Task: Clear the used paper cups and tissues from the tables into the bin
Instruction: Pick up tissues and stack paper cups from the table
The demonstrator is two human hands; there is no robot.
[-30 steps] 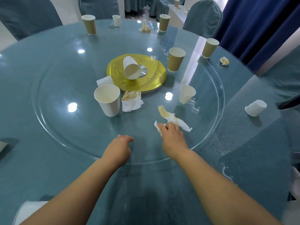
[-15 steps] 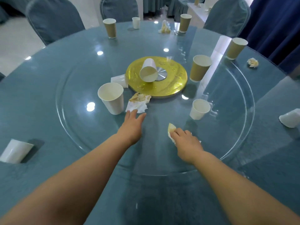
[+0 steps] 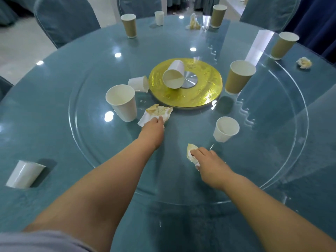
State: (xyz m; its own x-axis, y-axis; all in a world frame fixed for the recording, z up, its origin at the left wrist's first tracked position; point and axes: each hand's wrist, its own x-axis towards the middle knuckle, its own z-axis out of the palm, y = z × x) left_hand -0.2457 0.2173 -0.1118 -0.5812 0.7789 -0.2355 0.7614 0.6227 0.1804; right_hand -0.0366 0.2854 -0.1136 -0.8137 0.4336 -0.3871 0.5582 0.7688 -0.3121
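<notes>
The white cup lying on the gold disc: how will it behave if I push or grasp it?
The white cup lies on its side on the gold disc, so a push would probably roll it. It looks like empty thin paper: likely light, and easily crushed.

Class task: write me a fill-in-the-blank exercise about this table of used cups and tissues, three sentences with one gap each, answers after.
The white paper cup on the round gold plate lies on its ____.
The right hand grips a crumpled stained tissue; the left hand touches a larger stained tissue beside an upright paper cup coloured ____.
Brown paper cups standing on this round table number ____.
Missing words: side; white; four.
</notes>
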